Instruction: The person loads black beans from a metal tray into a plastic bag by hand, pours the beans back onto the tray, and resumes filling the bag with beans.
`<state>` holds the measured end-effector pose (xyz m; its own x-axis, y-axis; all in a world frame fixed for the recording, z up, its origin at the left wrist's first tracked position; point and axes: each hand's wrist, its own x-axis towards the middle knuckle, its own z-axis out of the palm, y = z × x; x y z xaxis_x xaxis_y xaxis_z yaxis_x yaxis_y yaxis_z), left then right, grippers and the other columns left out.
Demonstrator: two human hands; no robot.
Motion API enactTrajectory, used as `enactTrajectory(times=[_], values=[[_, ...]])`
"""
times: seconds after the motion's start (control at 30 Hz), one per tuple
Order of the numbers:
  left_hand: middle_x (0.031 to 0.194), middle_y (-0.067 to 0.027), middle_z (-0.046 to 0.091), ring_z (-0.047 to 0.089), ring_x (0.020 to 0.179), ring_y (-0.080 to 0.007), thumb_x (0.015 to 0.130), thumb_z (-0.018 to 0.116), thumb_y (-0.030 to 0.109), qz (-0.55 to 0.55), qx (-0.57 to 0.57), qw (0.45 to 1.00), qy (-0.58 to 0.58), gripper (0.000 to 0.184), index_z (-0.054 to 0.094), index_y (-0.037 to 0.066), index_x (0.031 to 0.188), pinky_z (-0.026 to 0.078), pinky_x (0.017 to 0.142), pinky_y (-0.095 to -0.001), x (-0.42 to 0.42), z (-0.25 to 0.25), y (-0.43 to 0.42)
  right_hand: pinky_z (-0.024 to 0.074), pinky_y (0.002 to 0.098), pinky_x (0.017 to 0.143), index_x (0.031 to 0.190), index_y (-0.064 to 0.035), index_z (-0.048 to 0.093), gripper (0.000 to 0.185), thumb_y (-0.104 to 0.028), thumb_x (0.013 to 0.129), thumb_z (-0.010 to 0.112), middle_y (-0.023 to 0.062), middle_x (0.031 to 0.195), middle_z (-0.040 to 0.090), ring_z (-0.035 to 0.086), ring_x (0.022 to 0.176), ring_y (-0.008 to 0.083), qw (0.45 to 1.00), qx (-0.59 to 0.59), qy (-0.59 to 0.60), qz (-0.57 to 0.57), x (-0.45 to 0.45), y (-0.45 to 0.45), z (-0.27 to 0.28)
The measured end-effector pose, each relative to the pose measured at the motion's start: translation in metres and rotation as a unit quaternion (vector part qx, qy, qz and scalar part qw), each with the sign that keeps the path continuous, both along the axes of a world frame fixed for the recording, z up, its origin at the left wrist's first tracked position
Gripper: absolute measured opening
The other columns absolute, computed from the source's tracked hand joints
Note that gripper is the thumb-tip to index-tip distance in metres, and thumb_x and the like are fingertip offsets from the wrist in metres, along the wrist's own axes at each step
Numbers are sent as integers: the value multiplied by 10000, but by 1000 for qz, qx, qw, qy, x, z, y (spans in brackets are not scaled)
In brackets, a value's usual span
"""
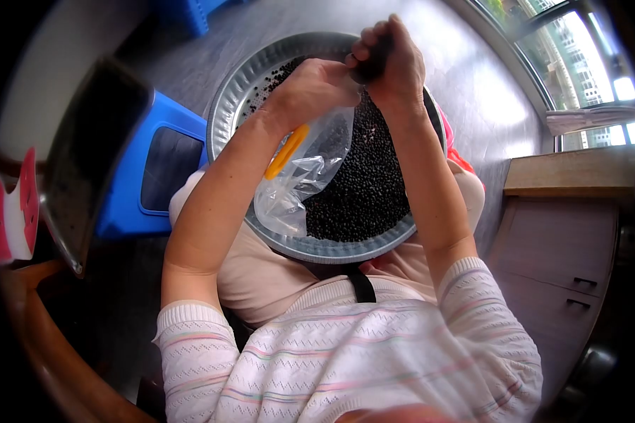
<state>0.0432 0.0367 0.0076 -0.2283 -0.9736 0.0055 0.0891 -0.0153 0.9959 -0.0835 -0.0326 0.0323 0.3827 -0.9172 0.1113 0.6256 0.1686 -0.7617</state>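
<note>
A round metal basin (222, 106) rests on the lap, with many small black beans (363, 183) spread over its bottom. My left hand (317, 88) is closed over the upper end of a clear plastic bag (289, 201), which hangs down into the basin. Beside the left wrist, a yellow loop (287, 151) lies against the bag; its kind is unclear. My right hand (401, 67) is raised at the far rim with curled fingers around a dark mass, apparently a handful of black beans (374, 63). Both hands nearly meet there.
A blue plastic stool (148, 151) with a dark top stands left of the basin. Another blue piece (183, 14) is at the far left. A wooden cabinet (550, 247) stands at the right below a window (571, 56). A chair's wooden arm (63, 352) curves at lower left.
</note>
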Motion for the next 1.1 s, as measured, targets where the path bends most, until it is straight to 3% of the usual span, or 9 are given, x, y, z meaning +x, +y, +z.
enactTrajectory(times=[0.5, 0.6, 0.67, 0.73, 0.8, 0.9, 0.93, 1.03, 1.1], values=[[930, -16, 622, 553, 867, -74, 723, 684, 94, 0, 1, 1000, -29, 328, 620, 2, 1032, 423, 829, -231, 1, 3, 0, 469, 346, 481, 768, -42, 487, 278, -263, 934, 456, 62, 617, 455, 502, 543, 206, 998, 14, -55, 37, -30, -2, -5], [918, -21, 627, 566, 848, -79, 730, 684, 119, -8, -9, 999, -29, 327, 627, 3, 1030, 441, 811, -230, 5, -2, -2, 462, 290, 499, 771, -38, 504, 298, -286, 931, 462, 63, 622, 494, 509, 545, 176, 987, -49, 152, -12, -66, 10, -41], [820, -8, 612, 552, 766, -72, 718, 639, 118, 19, -30, 999, -3, 232, 641, 7, 921, 435, 724, -222, 1, 2, 1, 455, 257, 537, 699, -26, 548, 315, -252, 912, 497, 58, 658, 581, 570, 611, 162, 906, -46, 416, -60, -86, 34, -80], [820, -9, 613, 553, 767, -72, 723, 632, 119, 21, -36, 999, 2, 234, 639, 6, 928, 434, 726, -221, 0, 1, 1, 471, 324, 645, 780, -39, 620, 170, -181, 853, 564, 91, 769, 621, 604, 721, 247, 756, -217, 613, -70, -100, 71, -130], [918, -27, 629, 567, 849, -78, 745, 664, 120, -4, -25, 1000, -14, 331, 622, 3, 1051, 440, 817, -227, 5, -5, -3, 424, 378, 764, 890, -87, 622, 120, -168, 810, 584, 66, 964, 598, 542, 933, 251, 631, -374, 678, -43, -102, 103, -147], [905, -24, 627, 564, 842, -76, 739, 665, 109, 12, -30, 998, -55, 336, 621, 3, 1055, 435, 821, -223, 5, -4, -3, 407, 380, 785, 901, -82, 587, 172, -209, 789, 614, 63, 982, 557, 519, 971, 253, 542, -415, 731, -16, -90, 122, -148], [896, -18, 623, 562, 835, -74, 736, 667, 105, 14, -25, 999, -42, 336, 622, 5, 1053, 431, 823, -219, 3, -2, -2, 434, 376, 708, 859, -78, 573, 170, -238, 808, 603, 68, 878, 558, 554, 867, 253, 525, -439, 729, -22, -88, 121, -148], [896, -16, 620, 559, 837, -72, 734, 668, 106, 6, -18, 999, -30, 341, 620, 2, 1055, 432, 822, -218, 4, -1, -1, 460, 372, 613, 818, -77, 564, 185, -261, 834, 576, 78, 767, 554, 583, 725, 252, 553, -387, 737, 39, -87, 109, -156], [901, -10, 621, 559, 827, -70, 738, 671, 107, 1, -21, 1000, -10, 329, 622, 4, 1047, 435, 813, -216, 3, 0, -1, 470, 356, 540, 787, -47, 566, 257, -290, 869, 554, 87, 637, 544, 553, 543, 217, 652, -347, 674, 13, -93, 98, -164]])
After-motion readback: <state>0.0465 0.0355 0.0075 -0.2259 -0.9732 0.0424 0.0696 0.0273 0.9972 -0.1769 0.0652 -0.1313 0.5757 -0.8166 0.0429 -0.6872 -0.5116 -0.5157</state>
